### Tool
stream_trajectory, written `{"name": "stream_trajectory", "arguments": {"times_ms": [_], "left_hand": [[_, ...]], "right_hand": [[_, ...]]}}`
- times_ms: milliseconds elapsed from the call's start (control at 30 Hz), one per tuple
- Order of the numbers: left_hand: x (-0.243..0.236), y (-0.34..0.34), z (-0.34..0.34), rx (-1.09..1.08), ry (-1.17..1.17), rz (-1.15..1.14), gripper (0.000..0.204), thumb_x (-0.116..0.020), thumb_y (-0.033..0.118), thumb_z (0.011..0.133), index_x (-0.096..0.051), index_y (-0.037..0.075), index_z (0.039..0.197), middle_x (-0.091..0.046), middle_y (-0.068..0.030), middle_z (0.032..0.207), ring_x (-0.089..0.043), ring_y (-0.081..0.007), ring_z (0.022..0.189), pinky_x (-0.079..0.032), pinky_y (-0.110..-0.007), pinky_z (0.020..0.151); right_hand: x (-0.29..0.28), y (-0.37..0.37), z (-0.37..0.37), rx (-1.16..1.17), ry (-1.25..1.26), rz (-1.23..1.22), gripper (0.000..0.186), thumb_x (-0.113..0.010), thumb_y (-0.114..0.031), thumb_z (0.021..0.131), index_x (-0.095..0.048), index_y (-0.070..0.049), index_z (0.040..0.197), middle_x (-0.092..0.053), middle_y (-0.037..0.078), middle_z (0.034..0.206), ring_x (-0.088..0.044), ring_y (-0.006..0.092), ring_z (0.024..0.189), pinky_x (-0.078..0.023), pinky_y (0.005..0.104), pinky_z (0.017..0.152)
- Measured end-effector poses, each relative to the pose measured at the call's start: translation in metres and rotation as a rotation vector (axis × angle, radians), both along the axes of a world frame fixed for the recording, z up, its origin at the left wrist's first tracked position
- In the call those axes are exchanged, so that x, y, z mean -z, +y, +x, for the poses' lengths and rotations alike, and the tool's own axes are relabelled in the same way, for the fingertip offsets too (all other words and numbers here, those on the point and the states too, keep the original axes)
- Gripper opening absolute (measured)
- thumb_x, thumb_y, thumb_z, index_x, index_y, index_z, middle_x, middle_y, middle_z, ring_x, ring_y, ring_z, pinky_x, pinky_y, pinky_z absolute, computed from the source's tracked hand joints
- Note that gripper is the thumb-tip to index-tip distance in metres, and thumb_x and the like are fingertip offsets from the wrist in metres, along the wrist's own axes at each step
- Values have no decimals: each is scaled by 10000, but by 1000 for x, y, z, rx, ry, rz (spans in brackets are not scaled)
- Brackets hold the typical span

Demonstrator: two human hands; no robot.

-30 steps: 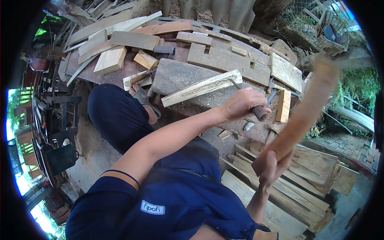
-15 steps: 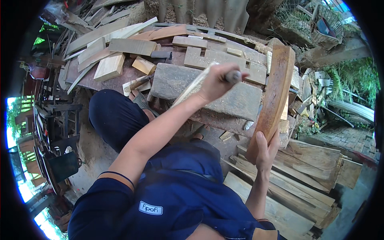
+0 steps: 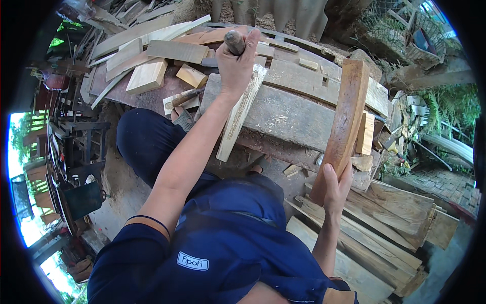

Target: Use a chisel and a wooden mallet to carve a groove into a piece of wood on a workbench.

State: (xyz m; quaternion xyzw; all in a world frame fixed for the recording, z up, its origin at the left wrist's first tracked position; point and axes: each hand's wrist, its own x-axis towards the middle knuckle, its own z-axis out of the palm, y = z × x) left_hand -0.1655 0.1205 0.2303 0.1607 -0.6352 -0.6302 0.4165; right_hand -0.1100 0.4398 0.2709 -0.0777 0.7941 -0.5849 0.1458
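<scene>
On the left, has a pale, thick wooden block (image 3: 147,77) lying on the reddish-brown bench (image 3: 152,99), with a smaller yellowish wooden block (image 3: 192,76) just right of it. Next, grips a round brown wooden handle (image 3: 234,42) in the left hand (image 3: 235,71), fingers closed around it, butt end up; cannot make out its lower end. Beside that hand, has a long, pale, rough-faced wooden strip (image 3: 242,114) slanting across a weathered grey board (image 3: 293,119) and past its near edge. On the right, holds a thick reddish-brown wooden bar (image 3: 345,114) by its near end in the right hand (image 3: 336,190), thumb and fingers wrapped partway around.
</scene>
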Motion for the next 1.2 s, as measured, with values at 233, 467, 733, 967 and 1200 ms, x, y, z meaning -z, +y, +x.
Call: {"name": "stream_trajectory", "arguments": {"times_ms": [233, 467, 733, 967, 1200], "left_hand": [[1, 1, -4, -3, 26, 35, 401, -723, 342, 890, -575, 62, 643, -493, 72, 562, -496, -26, 534, -399, -206, 497], [6, 11, -5, -38, 54, 91, 439, -728, 367, 881, -532, 66, 628, -457, 78, 550, -443, -18, 531, -365, -216, 488], [6, 34, 1, 190, -60, -149, 394, -763, 328, 849, -543, 74, 644, -506, 54, 536, -460, -54, 512, -358, -250, 479], [19, 75, 0, 400, -186, -766, 183, -749, 245, 737, -617, 118, 751, -635, -80, 665, -653, -293, 644, -487, -389, 538], [25, 73, 3, 386, -175, -760, 180, -747, 228, 751, -620, 102, 771, -636, -80, 693, -646, -292, 663, -483, -379, 546]], "right_hand": [[1, -11, -6, -18, -28, -5, 554, -646, -254, 878, -462, 64, 1292, -576, 144, 1095, -539, 208, 1002, -429, 345, 905], [6, -18, -9, -21, -61, -4, 554, -648, -260, 884, -461, 65, 1291, -583, 146, 1098, -542, 205, 1010, -428, 343, 909], [1, -29, -15, -55, -53, 16, 527, -645, -242, 894, -462, 61, 1284, -580, 130, 1088, -535, 188, 992, -426, 332, 902], [3, -29, -16, -43, -39, 24, 516, -587, -233, 914, -443, 39, 1328, -551, 111, 1158, -511, 180, 1034, -406, 313, 928], [8, -28, -17, -17, -70, 17, 536, -645, -243, 893, -460, 60, 1295, -579, 128, 1111, -537, 187, 1003, -426, 321, 907]]}}
